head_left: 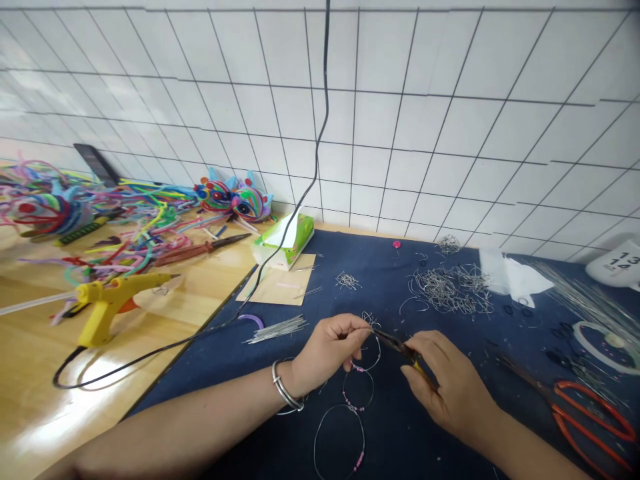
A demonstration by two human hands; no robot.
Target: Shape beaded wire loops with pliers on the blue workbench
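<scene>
My left hand [330, 347], with a metal bangle [283, 385] at the wrist, pinches a thin wire between thumb and forefinger. My right hand [447, 380] is wrapped round pliers [395, 343] with a yellow handle. Their dark jaws reach to my left fingertips; whether they grip the wire I cannot tell. Below the fingertips runs a chain of wire rings strung with pink beads: an upper ring [379, 353], a middle ring [373, 387] and a larger lower ring [315, 443]. A small bunch of wire pieces [370, 319] lies just behind my left fingertips.
Cut wires [277, 329] lie left, a tangled wire heap [445, 288] behind right. Red-handled scissors [593, 413] lie at right. A yellow glue gun [107, 300], tissue pack [287, 243] and colourful pipe cleaners [135, 247] occupy the left side. A black cable [323, 127] hangs across.
</scene>
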